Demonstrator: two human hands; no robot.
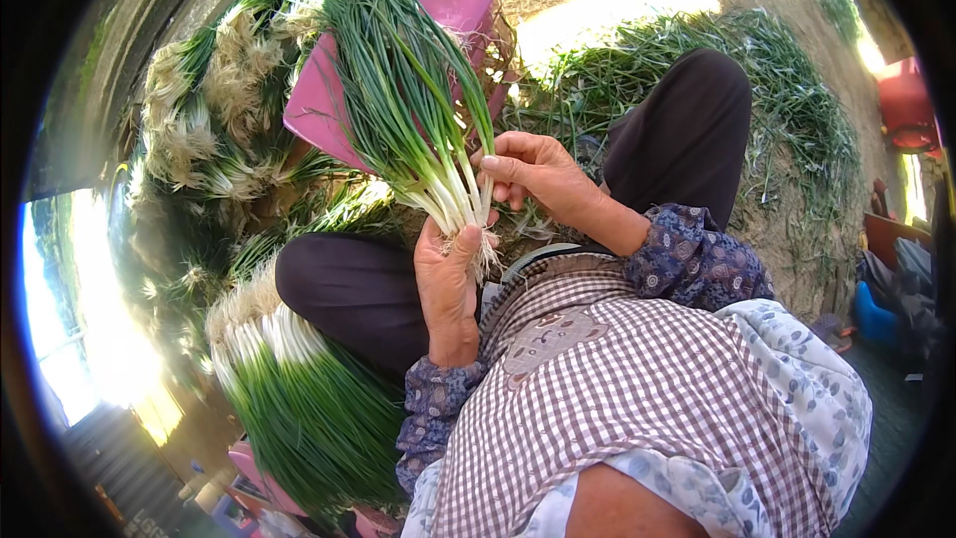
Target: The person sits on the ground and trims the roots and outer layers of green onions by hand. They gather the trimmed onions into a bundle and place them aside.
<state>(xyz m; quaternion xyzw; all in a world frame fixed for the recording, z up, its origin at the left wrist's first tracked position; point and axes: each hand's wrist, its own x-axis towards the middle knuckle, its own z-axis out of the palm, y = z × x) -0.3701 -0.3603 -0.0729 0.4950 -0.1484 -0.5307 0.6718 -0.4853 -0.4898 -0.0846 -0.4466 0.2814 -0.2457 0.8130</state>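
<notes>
My left hand (448, 279) is closed around the white, rooted lower end of a bunch of green onions (418, 120), whose long green leaves fan upward over a pink plastic crate (321, 110). My right hand (528, 169) is at the right side of the bunch, thumb and fingers closed on a single pale stalk (488, 181). Thin white roots (486, 251) hang below my left fingers. My dark-trousered knees are spread on either side, and a checked apron covers my front.
Piled onions with pale roots (234, 70) lie at upper left, a neat stack (299, 399) by my left leg. Loose green trimmings (787, 120) cover ground at right. A red container (901, 105), blue object (876, 311) and dark bags are at the right edge.
</notes>
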